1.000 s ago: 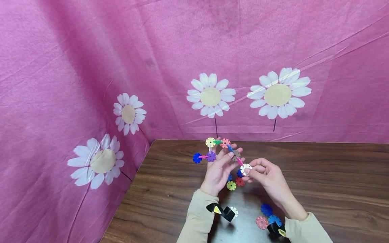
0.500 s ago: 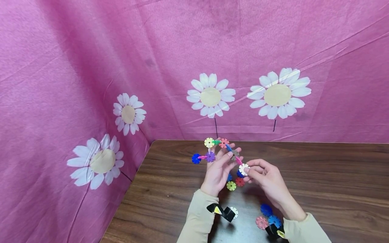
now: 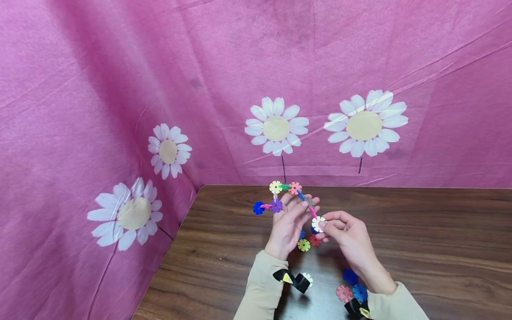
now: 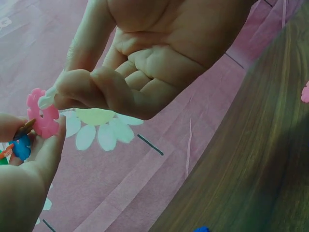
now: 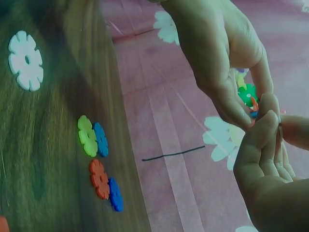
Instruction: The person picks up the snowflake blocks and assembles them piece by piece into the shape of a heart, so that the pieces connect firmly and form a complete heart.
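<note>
A chain of small notched plastic discs hangs between the two hands. My left hand (image 3: 285,229) holds it near the grey-brown disc (image 3: 310,203), with thumb and fingers about that disc. A pink disc (image 4: 42,113) joins it to a white disc (image 3: 318,224), which my right hand (image 3: 352,238) pinches between thumb and fingers. Beyond the left hand the chain runs through a blue disc (image 4: 21,147), a coral disc (image 3: 295,188), a green disc (image 5: 247,94), a pale yellow disc (image 3: 275,187) and a purple disc (image 3: 276,206) to a dark blue end disc (image 3: 258,207).
Loose discs lie on the wooden table (image 3: 208,258): a yellow-green disc (image 5: 87,136), a red disc (image 5: 99,179) and blue ones under the hands. A white disc (image 5: 26,61) is nearer. A pink disc (image 3: 344,293) lies beside blue ones. A pink flowered cloth (image 3: 224,66) hangs behind.
My right hand has shifted slightly left and down with the white disc, the pink disc turning steeper. The left hand keeps its hold and has barely moved.
</note>
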A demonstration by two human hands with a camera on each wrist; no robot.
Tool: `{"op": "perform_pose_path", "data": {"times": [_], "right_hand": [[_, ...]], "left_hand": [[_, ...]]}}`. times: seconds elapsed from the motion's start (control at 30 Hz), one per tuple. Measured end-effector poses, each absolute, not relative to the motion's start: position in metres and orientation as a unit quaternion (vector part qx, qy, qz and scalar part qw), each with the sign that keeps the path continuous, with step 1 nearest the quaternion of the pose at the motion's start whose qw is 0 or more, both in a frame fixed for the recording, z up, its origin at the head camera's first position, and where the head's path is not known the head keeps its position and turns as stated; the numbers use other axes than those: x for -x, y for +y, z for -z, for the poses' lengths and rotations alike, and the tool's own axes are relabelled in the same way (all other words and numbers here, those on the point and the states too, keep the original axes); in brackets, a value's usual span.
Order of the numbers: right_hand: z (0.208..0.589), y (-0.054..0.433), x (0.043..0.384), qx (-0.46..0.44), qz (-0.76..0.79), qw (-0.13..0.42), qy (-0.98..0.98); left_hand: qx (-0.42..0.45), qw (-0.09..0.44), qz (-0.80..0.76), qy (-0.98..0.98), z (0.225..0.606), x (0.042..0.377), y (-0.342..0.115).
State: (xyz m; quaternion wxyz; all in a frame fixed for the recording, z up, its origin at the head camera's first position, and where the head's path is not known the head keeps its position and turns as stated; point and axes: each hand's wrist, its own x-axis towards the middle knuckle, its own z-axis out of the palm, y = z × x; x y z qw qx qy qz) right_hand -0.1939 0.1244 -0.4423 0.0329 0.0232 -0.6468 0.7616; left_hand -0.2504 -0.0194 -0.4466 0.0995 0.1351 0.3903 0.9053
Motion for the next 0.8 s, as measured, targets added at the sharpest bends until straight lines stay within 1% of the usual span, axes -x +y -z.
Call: {"op": "perform_pose_path", "data": {"times": [0.3,0.47,0.63,0.8], "right_hand": [[0.440,0.122,0.192,0.022,-0.742,0.053,-0.668],[0.441,0.112,0.190,0.048,-0.752,0.062,-0.654],[0.441,0.104,0.188,0.080,-0.757,0.080,-0.644],[0.441,0.107,0.189,0.070,-0.751,0.073,-0.652]], "left_hand": [[-0.139,0.089,-0.904,0.394,0.447,0.249,-0.016],[-0.128,0.081,-0.909,0.388,0.447,0.250,-0.016],[-0.112,0.084,-0.913,0.383,0.448,0.250,-0.016],[-0.111,0.085,-0.912,0.385,0.448,0.250,-0.016]]}}
